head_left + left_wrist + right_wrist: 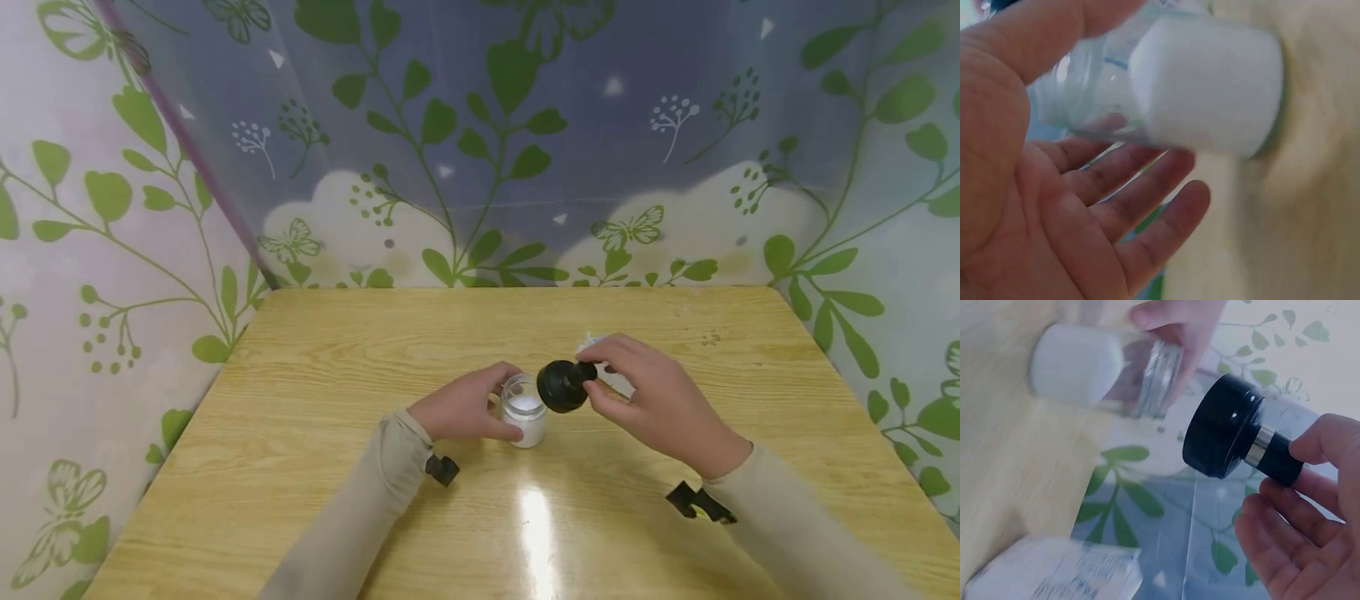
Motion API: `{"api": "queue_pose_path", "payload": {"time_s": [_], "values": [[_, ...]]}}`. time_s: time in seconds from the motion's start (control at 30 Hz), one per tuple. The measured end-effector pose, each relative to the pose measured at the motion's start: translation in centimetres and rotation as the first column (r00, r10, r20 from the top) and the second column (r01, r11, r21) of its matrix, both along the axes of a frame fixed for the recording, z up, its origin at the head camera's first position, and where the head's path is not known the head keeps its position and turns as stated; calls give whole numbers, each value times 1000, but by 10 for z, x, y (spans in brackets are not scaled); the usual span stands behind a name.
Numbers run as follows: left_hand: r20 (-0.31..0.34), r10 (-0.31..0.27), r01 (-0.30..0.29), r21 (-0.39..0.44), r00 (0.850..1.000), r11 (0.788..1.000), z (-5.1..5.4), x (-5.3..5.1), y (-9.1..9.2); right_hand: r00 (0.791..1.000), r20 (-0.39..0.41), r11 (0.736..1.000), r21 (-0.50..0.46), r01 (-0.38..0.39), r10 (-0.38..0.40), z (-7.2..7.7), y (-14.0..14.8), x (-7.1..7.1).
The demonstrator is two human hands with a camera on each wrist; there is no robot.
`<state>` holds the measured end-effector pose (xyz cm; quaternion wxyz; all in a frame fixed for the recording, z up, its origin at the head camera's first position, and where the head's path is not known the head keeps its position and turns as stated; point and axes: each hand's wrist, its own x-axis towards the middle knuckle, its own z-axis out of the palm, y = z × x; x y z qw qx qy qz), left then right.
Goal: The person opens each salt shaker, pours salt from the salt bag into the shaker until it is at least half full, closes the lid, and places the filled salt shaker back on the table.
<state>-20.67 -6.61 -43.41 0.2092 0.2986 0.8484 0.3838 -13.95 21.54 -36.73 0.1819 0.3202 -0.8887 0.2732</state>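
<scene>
A clear glass jar [529, 428] stands upright on the wooden table, its mouth uncovered. White, fine-looking contents [1210, 87] fill its lower part. My left hand [467, 407] holds the jar from the left, thumb on the near side and fingers behind. Just right of the jar's mouth, and apart from it, a black lid [1216, 428] with a silver-banded stem hangs tilted in the air. Thumb and fingers of my right hand [663, 398] pinch that stem. The lid's underside is turned toward the jar and cannot be seen well.
Behind my right hand lies a white printed packet [1085, 569], mostly hidden in the head view. The table [360, 342] ends at a leaf-patterned curtain [465, 150] at the back and sides. Each wrist carries a small black mount [442, 470].
</scene>
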Motion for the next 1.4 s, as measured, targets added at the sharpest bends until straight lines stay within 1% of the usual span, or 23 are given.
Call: {"api": "queue_pose_path", "payload": {"time_s": [0.07, 0.13, 0.2, 0.27, 0.5, 0.63, 0.73, 0.87, 1.0, 1.1, 1.2, 1.27, 1.4], "values": [[19, -9, 8, 36, 1000, 999, -6, -1, 1, 999, 27, 1000, -1, -27, 27, 4, -11, -5], [37, -15, 12, 74, 999, 997, -11, -1, 2, 998, 50, 999, 22, -44, 43, 6, -19, -10], [56, -17, 11, 111, 998, 994, -14, -1, 3, 996, 72, 997, 45, -55, 52, 6, -26, -15], [66, -11, 3, 125, 998, 992, -15, -1, 4, 994, 89, 996, 64, -65, 59, 5, -31, -19], [76, -3, -7, 122, 997, 992, -15, 1, 8, 987, 130, 991, 87, -104, 92, 2, -40, -28], [66, 7, -14, 111, 998, 994, -15, 1, 8, 974, 195, 988, 81, -129, 112, -1, -44, -29], [52, 17, -21, 89, 998, 996, -16, 2, 9, 962, 252, 989, 73, -131, 109, -4, -45, -29], [41, 22, -25, 72, 999, 997, -15, 2, 8, 952, 291, 993, 48, -111, 93, -7, -46, -29], [24, 29, -30, 62, 999, 998, -14, 2, 7, 958, 279, 996, 40, -83, 69, -10, -46, -27], [24, 31, -32, 65, 999, 997, -13, 3, 6, 960, 277, 998, 34, -49, 38, -12, -47, -27], [35, 30, -33, 77, 999, 997, -12, 3, 5, 958, 288, 1000, 28, 0, -8, -15, -51, -27], [45, 30, -34, 80, 999, 996, -12, 4, 5, 957, 284, 998, 40, 43, -52, -17, -53, -28], [62, 31, -36, 80, 998, 996, -12, 5, 6, 960, 247, 990, 72, 120, -134, -22, -58, -29]]}}
